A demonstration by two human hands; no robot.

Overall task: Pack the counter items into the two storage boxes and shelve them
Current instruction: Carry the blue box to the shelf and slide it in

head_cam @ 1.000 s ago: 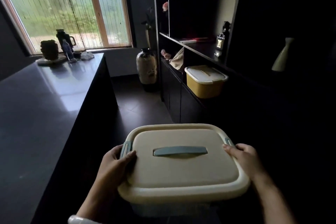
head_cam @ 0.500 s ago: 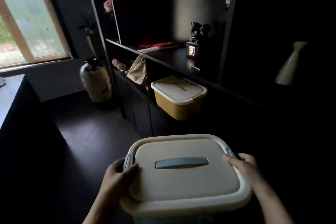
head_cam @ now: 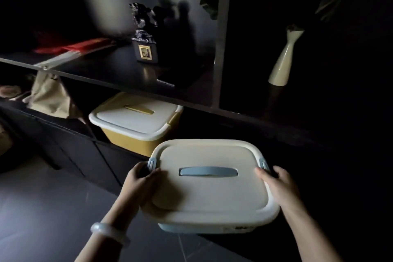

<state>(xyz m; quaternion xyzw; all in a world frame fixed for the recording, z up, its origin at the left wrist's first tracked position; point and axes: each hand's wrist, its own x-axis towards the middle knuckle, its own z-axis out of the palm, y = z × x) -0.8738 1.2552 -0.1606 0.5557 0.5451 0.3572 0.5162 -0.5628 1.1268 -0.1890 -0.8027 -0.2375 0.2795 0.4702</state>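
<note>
Gripping the blue storage box [head_cam: 212,185] from both sides, the person carries it low in view, approx 6 o'clock, in front of the dark shelf unit [head_cam: 131,78]. Left hand [head_cam: 140,185] wraps the box's left edge just below the blue side latch [head_cam: 151,162], thumb on the cream lid, other fingers curled under the rim. Right hand [head_cam: 278,185] clasps the right edge the same way, thumb on top near the other latch. Lid is on, w/ a blue handle [head_cam: 208,172] lying flat at its centre. A pale bangle [head_cam: 109,233] sits on the left wrist.

The yellow storage box [head_cam: 136,121] is already on the lower shelf, at approx 10 o'clock from the held box and just beside it, lid on. Further along at 9 o'clock a beige bag [head_cam: 49,95] sits in the same compartment. One shelf up: a dark figurine [head_cam: 144,34] on a plaque base at 12 o'clock, red items [head_cam: 85,45] to its left. A cream vase [head_cam: 284,57] stands at 2 o'clock in the next bay.
</note>
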